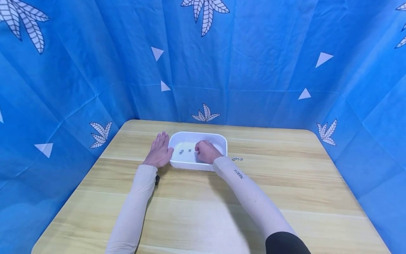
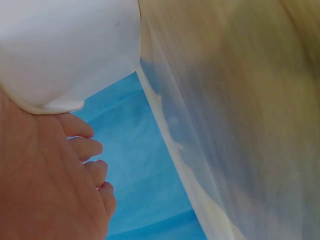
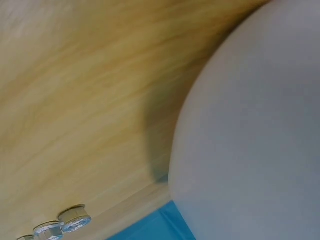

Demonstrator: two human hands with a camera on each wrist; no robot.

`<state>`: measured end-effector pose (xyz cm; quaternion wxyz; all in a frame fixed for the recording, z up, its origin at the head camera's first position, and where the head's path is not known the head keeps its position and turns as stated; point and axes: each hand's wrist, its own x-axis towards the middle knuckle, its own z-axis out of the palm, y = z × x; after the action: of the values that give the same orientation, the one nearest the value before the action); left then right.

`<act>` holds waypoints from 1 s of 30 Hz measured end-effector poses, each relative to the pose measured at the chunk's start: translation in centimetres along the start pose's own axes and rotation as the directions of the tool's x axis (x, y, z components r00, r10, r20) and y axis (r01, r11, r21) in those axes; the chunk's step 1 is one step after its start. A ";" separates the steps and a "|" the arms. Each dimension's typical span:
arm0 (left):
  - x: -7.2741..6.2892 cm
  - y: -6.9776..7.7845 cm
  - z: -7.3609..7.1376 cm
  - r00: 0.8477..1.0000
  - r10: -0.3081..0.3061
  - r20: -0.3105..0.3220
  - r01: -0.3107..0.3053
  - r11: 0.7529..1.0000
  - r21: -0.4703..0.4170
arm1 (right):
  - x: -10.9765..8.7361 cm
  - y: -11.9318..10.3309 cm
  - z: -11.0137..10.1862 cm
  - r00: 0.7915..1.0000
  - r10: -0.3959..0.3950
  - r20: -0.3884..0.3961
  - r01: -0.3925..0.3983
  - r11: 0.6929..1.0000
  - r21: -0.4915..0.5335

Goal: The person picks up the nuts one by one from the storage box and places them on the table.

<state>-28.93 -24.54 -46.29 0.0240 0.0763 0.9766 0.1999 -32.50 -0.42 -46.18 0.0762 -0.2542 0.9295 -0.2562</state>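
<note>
A white rectangular tray (image 1: 177,163) stands on the table, with small shiny metal nuts (image 1: 189,150) lying on its floor. My left hand (image 1: 158,151) lies along the tray's left end with straight fingers, its thumb at the rim; the left wrist view shows the palm (image 2: 45,175) against the white wall. Over the right part of the tray, my right hand (image 1: 207,151) reaches in with curled fingers. Whether its fingertips pinch a nut is hidden. Just right of the tray, a short row of metal nuts (image 1: 237,158) sits on the table.
The wooden table (image 1: 285,183) carries the tray near its far edge. Blue curtains (image 1: 253,63) with white leaves and triangles hang behind and on both sides. In the right wrist view, the tray's white wall (image 3: 255,130) fills the right side.
</note>
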 end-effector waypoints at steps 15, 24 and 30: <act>0.0 0.0 -0.2 1.000 0.000 0.014 0.001 1.000 -0.006 | -0.1 0.0 -0.1 1.000 0.000 -0.026 0.003 0.994 0.106; 0.0 0.0 -0.1 1.000 -0.009 0.019 0.009 1.000 -0.007 | -0.2 0.0 -0.2 0.999 0.004 -0.032 0.001 0.988 0.152; -0.2 0.1 -0.2 1.000 -0.009 0.015 0.009 1.000 -0.007 | -0.5 -0.2 -0.5 1.000 0.027 -0.015 -0.024 0.984 0.174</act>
<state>-28.77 -24.56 -46.12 0.0327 0.0735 0.9759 0.2028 -32.13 -0.17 -45.65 0.0934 -0.2326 0.9073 -0.3375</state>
